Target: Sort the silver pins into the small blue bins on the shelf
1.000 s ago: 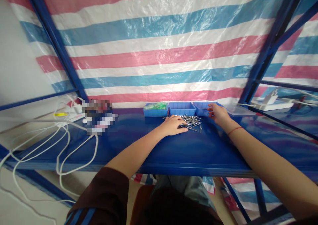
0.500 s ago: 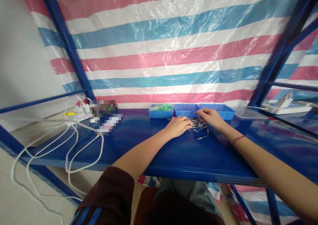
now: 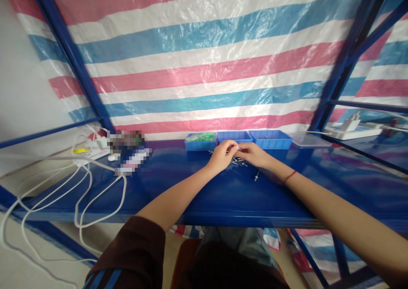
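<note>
My left hand [image 3: 221, 155] and my right hand [image 3: 255, 155] meet over a pile of small silver pop rivets [image 3: 237, 161] on the blue tabletop. The left thumb and fingers are pinched together, their tips by the right fingertips. My right hand's fingers are closed too, curled over the right side of the pile. Anything between the fingertips is too small and hidden to make out. One loose rivet [image 3: 256, 175] lies apart, below the right hand. Behind the hands is a blue bin [image 3: 235, 136], partly covered by them.
Another blue bin [image 3: 200, 145] at left holds green plastic packets; a third blue bin [image 3: 270, 141] stands at right, beside a clear lid [image 3: 311, 140]. White cables [image 3: 124, 195] hang over the left edge. A power strip [image 3: 353, 129] sits far right.
My hands have come together: the left rose off the pile's left side, and the right moved in to meet its fingertips. The view has shifted slightly, moving the scene left.
</note>
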{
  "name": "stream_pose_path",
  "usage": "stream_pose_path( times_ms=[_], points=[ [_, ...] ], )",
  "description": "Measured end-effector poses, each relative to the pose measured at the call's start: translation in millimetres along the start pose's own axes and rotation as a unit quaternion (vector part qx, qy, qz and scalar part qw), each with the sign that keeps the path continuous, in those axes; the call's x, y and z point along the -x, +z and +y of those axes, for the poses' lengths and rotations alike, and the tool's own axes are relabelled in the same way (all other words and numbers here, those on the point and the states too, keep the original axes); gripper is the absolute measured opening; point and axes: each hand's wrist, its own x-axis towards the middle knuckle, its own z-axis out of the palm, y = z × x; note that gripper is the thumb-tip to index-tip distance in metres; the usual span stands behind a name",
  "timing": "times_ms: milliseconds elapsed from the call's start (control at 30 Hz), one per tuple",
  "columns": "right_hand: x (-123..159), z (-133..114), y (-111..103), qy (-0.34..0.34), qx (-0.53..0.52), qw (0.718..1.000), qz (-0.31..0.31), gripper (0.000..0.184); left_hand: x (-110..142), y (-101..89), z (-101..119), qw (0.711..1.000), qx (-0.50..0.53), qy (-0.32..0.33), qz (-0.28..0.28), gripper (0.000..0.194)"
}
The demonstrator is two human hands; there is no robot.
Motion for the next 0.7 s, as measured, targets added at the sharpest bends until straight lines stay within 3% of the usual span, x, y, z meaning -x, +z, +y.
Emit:
stream_pose_path(
  times_ms=[167,333,533,700],
  points=[
    [0,-8,-4,0.043,-0.029,0.997,0.05,0.042,-1,-1.7,-4,0.997,-0.028,-0.056,0.035,0.011],
    [2,-19,-5,0.056,-0.051,0.99,0.12,0.04,0,-0.3,-6,0.997,-0.069,-0.04,-0.012,0.018],
    [1,-20,-4,0.041,-0.075,0.989,0.118,0.038,3,1.9,-6,0.998,-0.054,0.003,-0.034,0.017],
    [0,-22,-4,0.041,-0.09,0.987,0.126,0.036,-1,2.3,-12,0.999,-0.032,-0.024,-0.023,0.018]
  ],
)
